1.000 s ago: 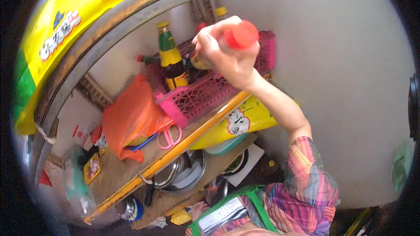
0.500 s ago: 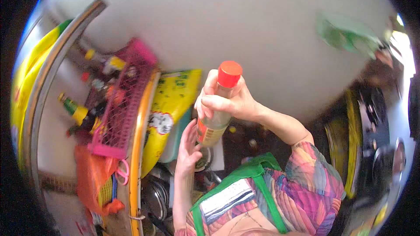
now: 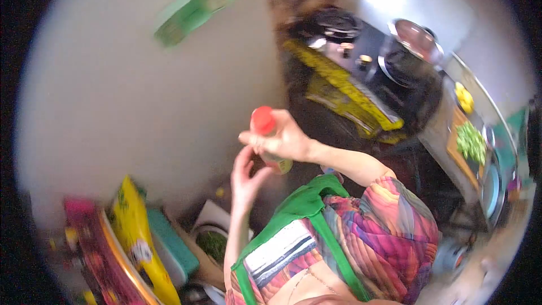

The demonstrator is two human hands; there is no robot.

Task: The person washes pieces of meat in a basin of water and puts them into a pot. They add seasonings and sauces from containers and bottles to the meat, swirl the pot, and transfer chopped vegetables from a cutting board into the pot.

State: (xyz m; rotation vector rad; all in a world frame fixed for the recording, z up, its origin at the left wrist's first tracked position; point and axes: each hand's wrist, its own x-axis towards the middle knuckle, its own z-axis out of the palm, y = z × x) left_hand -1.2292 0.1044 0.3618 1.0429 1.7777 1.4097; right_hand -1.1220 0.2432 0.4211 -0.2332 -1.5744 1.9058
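A glass bottle point(image 3: 281, 165) with a red cap point(image 3: 263, 120) is held in front of my chest, its label partly hidden by fingers. My right hand point(image 3: 285, 136) is wrapped round its upper part, just below the cap. Lower down, my left hand point(image 3: 248, 179) is beside the bottle with thumb and fingers apart. Whether those fingertips touch the glass I cannot tell.
At upper right, a pot point(image 3: 415, 48) stands on a dark stove point(image 3: 339, 28) with yellow trim. Chopped greens point(image 3: 471, 142) lie on a cutting board point(image 3: 458, 152). A yellow bag point(image 3: 138, 243) and pink basket point(image 3: 84, 229) are lower left. A green object point(image 3: 203, 3) hangs on the wall.
My view has swung right, bringing the stove, pot and chopped greens into sight, while the basket shifted to the lower left. My right hand still holds the bottle.
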